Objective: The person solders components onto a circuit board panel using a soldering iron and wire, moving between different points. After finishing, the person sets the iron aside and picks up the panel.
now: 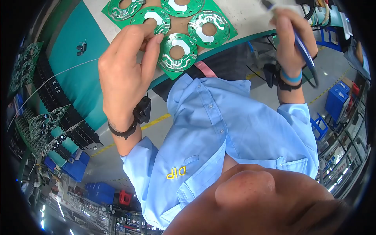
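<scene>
Green circuit boards with round ring shapes [177,67] lie joined in a panel at the top of the table, brown showing through their centre holes. Over the panel's left side is my left hand [127,62], thumb and forefinger pinched together at a thin wire, apparently solder wire [74,67], which trails off to the left. My right hand [293,37] wraps around a blue pen-like soldering iron [304,49], a dark cord looping from its lower end. It is raised to the right of the boards, its front end smeared by motion.
A black slotted rack [58,96] on the left runs beside upright populated circuit boards [45,125]. A small dark part [81,49] lies on the teal mat [74,82]. Cables [323,15] hang at the upper right; blue bins [337,96] stand on the floor.
</scene>
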